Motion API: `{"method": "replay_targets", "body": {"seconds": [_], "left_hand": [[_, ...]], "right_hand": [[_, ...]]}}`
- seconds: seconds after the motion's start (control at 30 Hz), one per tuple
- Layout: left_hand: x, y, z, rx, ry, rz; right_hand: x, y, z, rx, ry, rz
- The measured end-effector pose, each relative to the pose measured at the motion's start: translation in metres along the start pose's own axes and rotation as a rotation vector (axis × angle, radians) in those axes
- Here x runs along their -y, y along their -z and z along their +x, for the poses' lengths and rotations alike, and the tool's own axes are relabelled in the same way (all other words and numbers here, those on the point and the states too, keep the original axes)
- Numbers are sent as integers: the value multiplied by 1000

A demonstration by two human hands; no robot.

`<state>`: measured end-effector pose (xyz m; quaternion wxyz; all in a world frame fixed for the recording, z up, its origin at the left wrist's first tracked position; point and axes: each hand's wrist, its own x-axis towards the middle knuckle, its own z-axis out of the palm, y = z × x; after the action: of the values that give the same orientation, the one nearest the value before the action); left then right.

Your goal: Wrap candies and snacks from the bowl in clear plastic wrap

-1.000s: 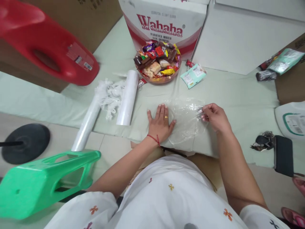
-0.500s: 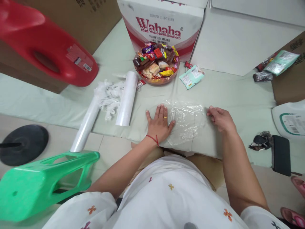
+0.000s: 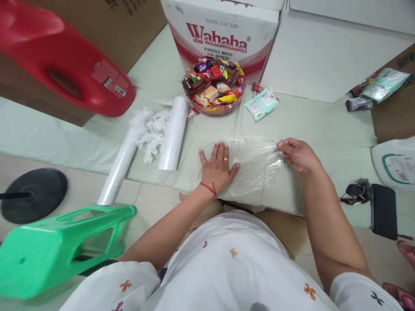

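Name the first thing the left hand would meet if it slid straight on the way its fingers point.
Most likely the bowl of sweets: the left hand lies flat with its fingers aimed at it across the pale green cloth, though one view leaves depth unclear.

1 green plastic stool (image 3: 35, 255)

Lighting even and moderately bright; source out of view. Shadows soft. Glare noted on the clear plastic film (image 3: 253, 166) and red jug (image 3: 81, 65). Slight softness overall; wide-angle stretching evident toward left and right edges. Small carton print indistinct.
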<state>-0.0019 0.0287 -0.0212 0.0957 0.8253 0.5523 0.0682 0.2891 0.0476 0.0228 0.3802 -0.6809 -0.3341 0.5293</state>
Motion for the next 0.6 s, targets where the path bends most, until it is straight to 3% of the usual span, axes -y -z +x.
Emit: {"method": "replay_targets", "body": {"seconds": [0.13,0.23,0.3,0.4,0.5,0.6], "left_hand": [[1,0,0,2,0,0],[1,-1,-1,3,-2,-1],[2,0,-1,2,-3,-3],[2,0,-1,-1,1,-5],[3,0,-1,-4,-3,-7],[3,0,-1,7,-9,-5]], "right_hand": [[-1,11,10,-276,64,-107],[-7,9,-7,-402,230,-317],[-17,0,-35,-258,420,-529],[-38,-14,-84,267,668,-787],[-45,-11,-112,538,610,-789],[-22,3,-101,607,454,-700]]}}
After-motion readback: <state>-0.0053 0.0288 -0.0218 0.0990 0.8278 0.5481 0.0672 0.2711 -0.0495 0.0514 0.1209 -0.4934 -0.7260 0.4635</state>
